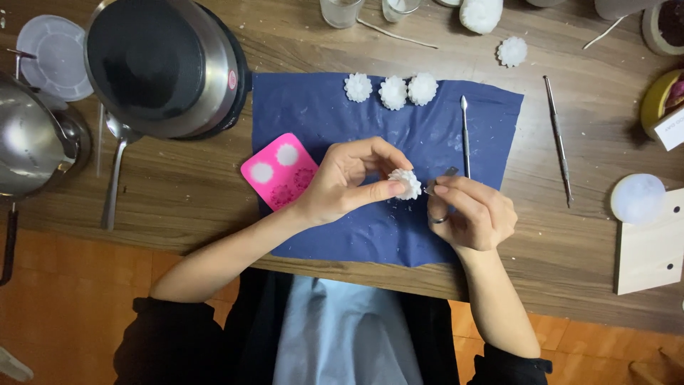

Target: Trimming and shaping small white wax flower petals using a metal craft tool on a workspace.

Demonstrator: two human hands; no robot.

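Working left to right: pink silicone mould (pixel 279 171) lay on the dark blue cloth (pixel 399 128) covering the wooden bench (pixel 185 192). Left hand (pixel 349 182) pinched a small white flower-shaped wax piece (pixel 407 183) above the cloth. Right hand (pixel 472 212), fingers closed, held a thin metal tool (pixel 442 177) at the piece. Three similar wax flowers (pixel 391 90) sat along the cloth's far edge.

A home craft corner for candle or wax work: a wooden desk (pixel 178 192) carries a hotplate (pixel 167 64), a steel pitcher (pixel 28 142), a pink mould (pixel 279 171), metal tools (pixel 558 139), wicks (pixel 396 34) and white wax flowers (pixel 392 91).
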